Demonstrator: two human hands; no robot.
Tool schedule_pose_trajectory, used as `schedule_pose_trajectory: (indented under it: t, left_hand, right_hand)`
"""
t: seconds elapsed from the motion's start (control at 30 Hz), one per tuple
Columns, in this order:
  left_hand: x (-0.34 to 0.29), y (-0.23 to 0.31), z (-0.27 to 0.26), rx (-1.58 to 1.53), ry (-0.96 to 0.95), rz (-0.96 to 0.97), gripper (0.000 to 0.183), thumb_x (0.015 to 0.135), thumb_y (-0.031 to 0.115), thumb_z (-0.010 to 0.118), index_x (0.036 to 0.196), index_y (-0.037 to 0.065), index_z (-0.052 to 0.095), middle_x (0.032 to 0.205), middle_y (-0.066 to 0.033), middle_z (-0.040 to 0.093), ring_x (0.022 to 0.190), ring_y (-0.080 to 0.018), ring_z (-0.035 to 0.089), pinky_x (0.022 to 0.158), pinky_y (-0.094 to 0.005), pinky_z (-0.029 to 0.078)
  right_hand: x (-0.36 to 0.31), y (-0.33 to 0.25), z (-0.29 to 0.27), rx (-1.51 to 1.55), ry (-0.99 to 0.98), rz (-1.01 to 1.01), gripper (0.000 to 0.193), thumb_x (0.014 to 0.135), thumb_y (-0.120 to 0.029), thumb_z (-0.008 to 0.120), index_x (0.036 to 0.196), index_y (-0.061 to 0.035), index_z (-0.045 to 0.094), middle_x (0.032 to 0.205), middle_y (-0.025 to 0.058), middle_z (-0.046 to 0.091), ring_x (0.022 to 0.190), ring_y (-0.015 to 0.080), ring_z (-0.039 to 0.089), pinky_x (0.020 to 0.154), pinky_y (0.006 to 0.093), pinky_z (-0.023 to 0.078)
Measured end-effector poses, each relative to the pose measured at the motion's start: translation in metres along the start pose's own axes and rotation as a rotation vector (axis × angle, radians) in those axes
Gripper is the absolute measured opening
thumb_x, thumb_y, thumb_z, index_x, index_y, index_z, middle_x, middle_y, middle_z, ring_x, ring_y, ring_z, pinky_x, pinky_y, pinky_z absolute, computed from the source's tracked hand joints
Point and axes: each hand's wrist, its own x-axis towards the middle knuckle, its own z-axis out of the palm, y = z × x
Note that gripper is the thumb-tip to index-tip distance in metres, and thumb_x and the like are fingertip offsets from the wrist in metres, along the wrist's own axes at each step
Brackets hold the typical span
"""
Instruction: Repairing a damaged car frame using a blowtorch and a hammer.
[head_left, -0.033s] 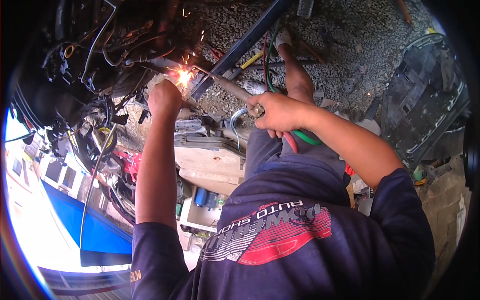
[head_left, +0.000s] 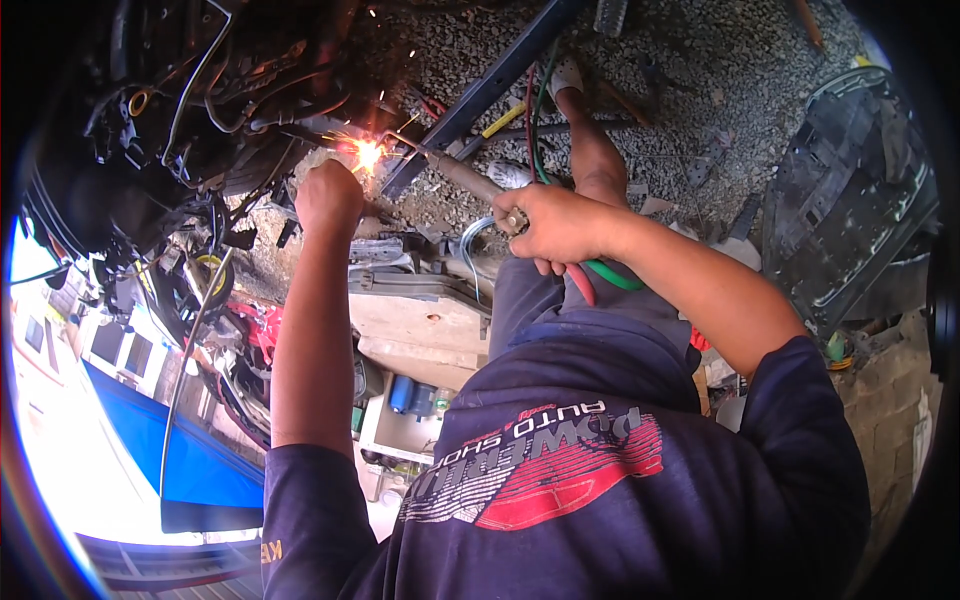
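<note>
The right hand grips one torch, its bent tip aimed at the sparks. The left hand is just beside them; I can't tell whether it pinches anything. Stray sparks could burn it, being ungloved. I count two hoses; beyond, one long bar.

My left hand is curled into a fist ahead of me, its back turned up toward my eyes and its fingertips hidden. Behind it my left forearm reaches nearly straight forward, bare, in line with the wrist. My right arm bends at the elbow, and the bare right forearm slants inward across my front. My right hand is closed in a grip, knuckles up, lower fingers folded underneath, well apart from the left.
</note>
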Motion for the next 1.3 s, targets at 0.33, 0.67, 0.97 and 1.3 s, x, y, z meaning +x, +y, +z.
schedule_pose_trajectory:
  t: [0.33,0.67,0.97,1.3]
  left_hand:
    - [0.004,-0.001,-0.001,0.001,0.061,0.030,0.030,0.100,0.019,0.057,0.112,0.004,0.081,0.121,-0.0225,0.078,0.116,-0.0402,0.075,0.099,-0.0491,0.060]
    - [-0.003,0.001,0.000,0.006,0.037,0.022,0.028,0.098,0.018,0.059,0.110,0.003,0.081,0.122,-0.0231,0.078,0.115,-0.0402,0.076,0.098,-0.0486,0.060]
    - [-0.008,-0.015,0.010,-0.016,0.082,0.021,0.028,0.092,0.025,0.073,0.109,0.004,0.081,0.116,-0.0231,0.079,0.113,-0.0401,0.076,0.097,-0.0476,0.060]
    - [-0.045,-0.049,0.038,-0.094,0.210,0.075,0.027,0.101,0.026,0.060,0.102,0.006,0.079,0.100,-0.0254,0.078,0.097,-0.0441,0.076,0.087,-0.0555,0.060]
  right_hand:
    - [0.001,-0.003,-0.002,-0.005,-0.003,-0.014,0.038,0.095,-0.006,0.065,0.132,-0.0021,0.057,0.069,0.0128,0.071,0.055,0.0219,0.071,0.049,0.0367,0.057]
    - [0.000,-0.006,-0.003,-0.013,0.001,-0.005,0.041,0.095,-0.006,0.064,0.135,-0.0018,0.057,0.069,0.0130,0.071,0.055,0.0220,0.070,0.049,0.0368,0.056]
    - [0.003,-0.006,0.000,-0.001,0.000,-0.006,0.043,0.094,-0.005,0.064,0.136,-0.0003,0.057,0.069,0.0134,0.071,0.055,0.0224,0.070,0.049,0.0366,0.056]
    - [0.003,-0.004,0.000,-0.026,-0.008,-0.007,0.029,0.098,-0.010,0.066,0.126,-0.0079,0.056,0.071,0.0093,0.071,0.053,0.0147,0.067,0.046,0.0304,0.054]
